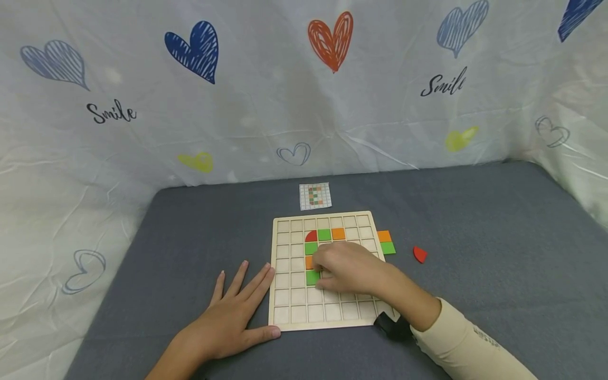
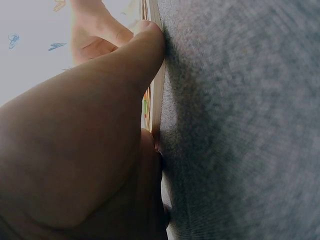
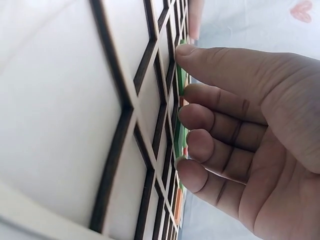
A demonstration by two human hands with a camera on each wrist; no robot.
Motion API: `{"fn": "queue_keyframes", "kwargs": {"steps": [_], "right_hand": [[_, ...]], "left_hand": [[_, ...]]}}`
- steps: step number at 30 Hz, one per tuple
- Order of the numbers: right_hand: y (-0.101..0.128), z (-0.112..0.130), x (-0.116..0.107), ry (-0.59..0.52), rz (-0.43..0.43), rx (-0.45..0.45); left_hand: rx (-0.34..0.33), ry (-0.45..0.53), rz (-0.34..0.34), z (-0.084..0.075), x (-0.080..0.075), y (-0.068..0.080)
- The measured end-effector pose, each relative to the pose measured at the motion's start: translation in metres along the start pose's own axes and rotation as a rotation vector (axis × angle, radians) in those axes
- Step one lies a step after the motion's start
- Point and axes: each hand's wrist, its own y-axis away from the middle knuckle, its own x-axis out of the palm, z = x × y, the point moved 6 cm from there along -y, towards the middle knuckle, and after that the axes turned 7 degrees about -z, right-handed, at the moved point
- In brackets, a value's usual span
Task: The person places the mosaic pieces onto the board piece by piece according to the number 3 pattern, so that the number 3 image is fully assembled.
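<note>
A wooden grid board (image 1: 291, 313) lies on the table. My right hand (image 1: 351, 269) is over its middle, with thumb and index finger pinching a green square tile (image 1: 311, 278) at a cell of the third column. In the right wrist view, that green tile (image 3: 181, 72) shows between the two fingertips. Up the same column are an orange tile (image 1: 309, 262), a green tile (image 1: 311, 248) and a red quarter-round tile (image 1: 311, 236). Another green tile (image 1: 324, 235) and an orange tile (image 1: 338, 234) continue the top row. My left hand (image 1: 225, 324) lies spread, its fingers and thumb touching the board's left edge.
A small pattern card (image 1: 315, 196) lies behind the board. Beside the board's right edge are a loose orange tile (image 1: 383, 236) and green tile (image 1: 388, 247). Farther right lies a red quarter-round piece (image 1: 420, 254). A curtain (image 1: 266, 95) with printed hearts hangs behind the grey tablecloth (image 1: 499, 237).
</note>
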Motion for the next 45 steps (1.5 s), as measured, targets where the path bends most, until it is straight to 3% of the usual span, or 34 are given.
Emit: {"fn": "queue_keyframes", "kwargs": {"steps": [15,26,35,45], "right_hand": [[0.014,-0.006,-0.006,-0.002,-0.007,-0.031],[0.042,-0.044,-0.024,-0.045,-0.042,0.148],[0.069,-0.073,-0.042,0.023,-0.111,0.155],[0.095,-0.101,-0.056,0.062,-0.139,0.247]], "left_hand": [[0.008,0.007,-0.015,-0.002,-0.002,0.000],[0.018,0.005,-0.016,-0.002,-0.001,0.000],[0.006,0.003,0.000,-0.001,0.000,0.000],[0.011,-0.007,-0.012,-0.002,-0.001,0.000]]}}
